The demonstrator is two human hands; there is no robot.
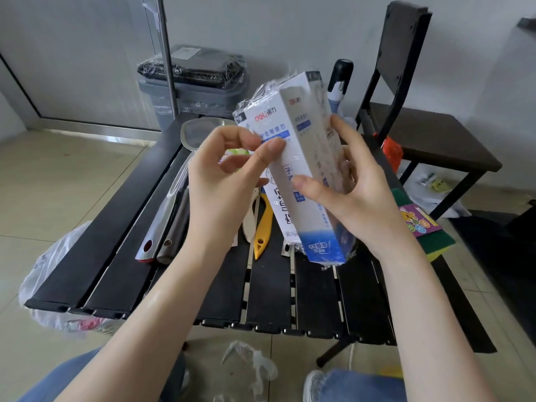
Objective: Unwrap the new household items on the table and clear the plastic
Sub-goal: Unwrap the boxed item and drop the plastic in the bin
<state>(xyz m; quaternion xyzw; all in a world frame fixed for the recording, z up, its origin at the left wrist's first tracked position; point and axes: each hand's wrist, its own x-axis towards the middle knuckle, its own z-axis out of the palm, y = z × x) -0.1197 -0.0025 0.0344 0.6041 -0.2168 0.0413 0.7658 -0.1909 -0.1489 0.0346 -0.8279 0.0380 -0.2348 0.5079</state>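
Note:
I hold a white and blue box (301, 158) wrapped in clear plastic film above the black slatted table (220, 288). My right hand (351, 184) grips the box from the right, thumb across its front and fingers behind. My left hand (229, 175) is at the box's left edge, thumb and curled fingers pinching at the film there. The film (261, 97) is crinkled at the top and bottom ends of the box.
On the table lie a steel ladle (185, 158), a grey-handled utensil (174, 227), a yellow tool (262, 227) and green scouring pads (420, 224). A wrapped grey bin (191, 82) stands behind, a black chair (412, 111) right. Loose plastic (249, 364) lies on the floor, a bag (49, 274) left.

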